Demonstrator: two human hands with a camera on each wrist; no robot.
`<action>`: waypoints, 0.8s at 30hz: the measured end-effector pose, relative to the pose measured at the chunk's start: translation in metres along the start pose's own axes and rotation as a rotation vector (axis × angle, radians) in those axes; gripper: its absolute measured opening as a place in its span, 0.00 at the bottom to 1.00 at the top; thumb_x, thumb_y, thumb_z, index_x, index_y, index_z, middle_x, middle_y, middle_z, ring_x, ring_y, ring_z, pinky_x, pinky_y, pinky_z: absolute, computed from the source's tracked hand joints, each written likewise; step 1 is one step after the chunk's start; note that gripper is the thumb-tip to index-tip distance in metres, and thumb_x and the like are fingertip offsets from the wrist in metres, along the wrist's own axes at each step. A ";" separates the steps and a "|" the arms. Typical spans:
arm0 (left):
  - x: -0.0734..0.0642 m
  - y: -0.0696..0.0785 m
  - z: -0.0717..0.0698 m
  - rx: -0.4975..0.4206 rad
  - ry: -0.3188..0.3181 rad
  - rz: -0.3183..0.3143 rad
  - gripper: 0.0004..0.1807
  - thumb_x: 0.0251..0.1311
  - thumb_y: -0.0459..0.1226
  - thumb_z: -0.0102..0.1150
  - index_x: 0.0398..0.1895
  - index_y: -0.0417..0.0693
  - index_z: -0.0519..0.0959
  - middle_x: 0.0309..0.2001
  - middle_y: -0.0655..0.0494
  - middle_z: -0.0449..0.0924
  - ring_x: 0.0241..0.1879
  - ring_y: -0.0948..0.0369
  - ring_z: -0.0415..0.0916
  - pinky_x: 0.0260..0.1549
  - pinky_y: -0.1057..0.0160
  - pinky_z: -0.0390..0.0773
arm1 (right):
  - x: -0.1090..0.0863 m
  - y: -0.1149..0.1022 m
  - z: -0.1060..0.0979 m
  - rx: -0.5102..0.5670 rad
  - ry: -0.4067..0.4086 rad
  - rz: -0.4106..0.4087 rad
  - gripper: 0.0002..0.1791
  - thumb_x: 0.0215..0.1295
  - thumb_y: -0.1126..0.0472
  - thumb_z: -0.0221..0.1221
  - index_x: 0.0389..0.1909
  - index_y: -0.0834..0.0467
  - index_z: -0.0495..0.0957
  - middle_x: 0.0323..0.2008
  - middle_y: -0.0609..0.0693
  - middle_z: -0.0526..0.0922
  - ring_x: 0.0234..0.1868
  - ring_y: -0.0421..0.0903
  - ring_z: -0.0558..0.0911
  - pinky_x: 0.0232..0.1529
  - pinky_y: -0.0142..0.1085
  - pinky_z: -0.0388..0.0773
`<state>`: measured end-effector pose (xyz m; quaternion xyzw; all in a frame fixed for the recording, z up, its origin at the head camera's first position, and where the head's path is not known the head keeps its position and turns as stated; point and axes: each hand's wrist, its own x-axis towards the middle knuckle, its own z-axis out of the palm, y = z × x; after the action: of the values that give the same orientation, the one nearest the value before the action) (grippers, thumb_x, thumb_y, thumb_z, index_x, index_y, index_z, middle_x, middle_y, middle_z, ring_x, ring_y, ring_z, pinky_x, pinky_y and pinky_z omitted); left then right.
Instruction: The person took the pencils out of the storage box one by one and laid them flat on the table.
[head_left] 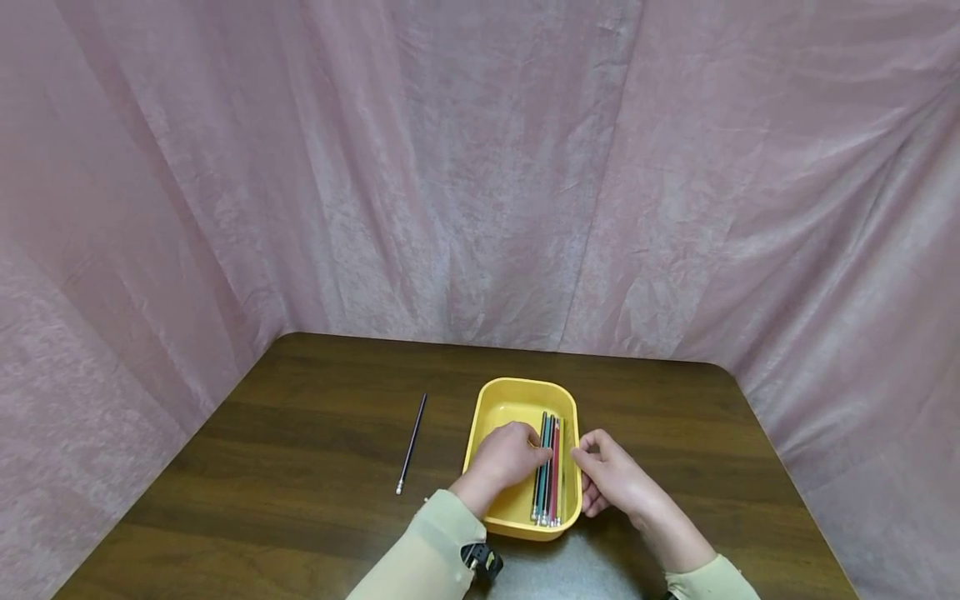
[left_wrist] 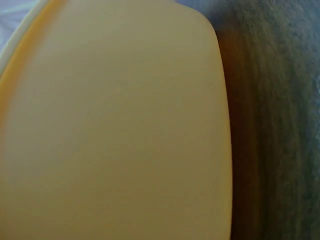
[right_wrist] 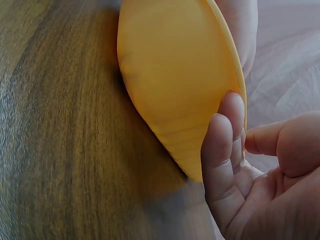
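A yellow tray (head_left: 525, 388) stands on the table, with several pencils (head_left: 555, 492) lying side by side along its right inner wall. My left hand (head_left: 510, 458) reaches over the tray's left side, its bent thumb and forefinger at the pencils. Whether it pinches any is hidden. On the tray's right side my right hand (head_left: 615, 479) pinches the rim; in the right wrist view its thumb is on the inner side and its fingers (right_wrist: 218, 145) lie against the outer wall. The left wrist view shows mostly the tray's outer wall (left_wrist: 120, 120).
One dark pencil (head_left: 411, 444) with a white eraser end lies on the table left of the tray. The brown wooden table (head_left: 315, 425) has rounded far corners. Pink curtains (head_left: 480, 183) hang behind it and at both sides.
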<state>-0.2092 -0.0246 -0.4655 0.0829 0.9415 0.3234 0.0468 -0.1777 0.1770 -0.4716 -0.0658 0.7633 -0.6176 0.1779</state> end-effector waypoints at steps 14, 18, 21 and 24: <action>-0.001 -0.005 0.009 0.006 0.021 0.014 0.13 0.66 0.43 0.77 0.27 0.48 0.85 0.24 0.61 0.77 0.25 0.62 0.71 0.30 0.61 0.74 | 0.001 -0.002 0.001 0.005 0.005 0.012 0.11 0.88 0.61 0.49 0.56 0.64 0.60 0.21 0.54 0.77 0.16 0.43 0.79 0.19 0.36 0.79; 0.000 -0.004 0.010 0.033 0.036 0.011 0.15 0.66 0.44 0.77 0.25 0.50 0.83 0.23 0.62 0.75 0.23 0.63 0.70 0.28 0.62 0.72 | 0.001 -0.002 0.000 0.004 0.003 0.005 0.11 0.88 0.61 0.50 0.56 0.64 0.60 0.21 0.55 0.77 0.16 0.44 0.79 0.19 0.36 0.80; 0.002 -0.003 0.010 0.050 0.030 0.002 0.16 0.65 0.45 0.78 0.24 0.51 0.83 0.22 0.63 0.76 0.23 0.63 0.71 0.27 0.61 0.73 | 0.001 -0.002 0.000 0.000 0.004 0.002 0.12 0.88 0.61 0.50 0.56 0.64 0.60 0.22 0.55 0.78 0.16 0.44 0.80 0.18 0.37 0.80; 0.003 -0.002 0.011 0.074 0.015 -0.009 0.18 0.65 0.48 0.78 0.23 0.53 0.82 0.22 0.63 0.76 0.23 0.63 0.71 0.26 0.60 0.72 | 0.001 -0.001 0.000 0.002 0.007 0.007 0.12 0.88 0.61 0.50 0.56 0.64 0.60 0.22 0.55 0.77 0.16 0.44 0.79 0.18 0.37 0.80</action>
<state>-0.2106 -0.0195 -0.4752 0.0776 0.9535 0.2888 0.0381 -0.1786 0.1760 -0.4708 -0.0608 0.7636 -0.6179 0.1773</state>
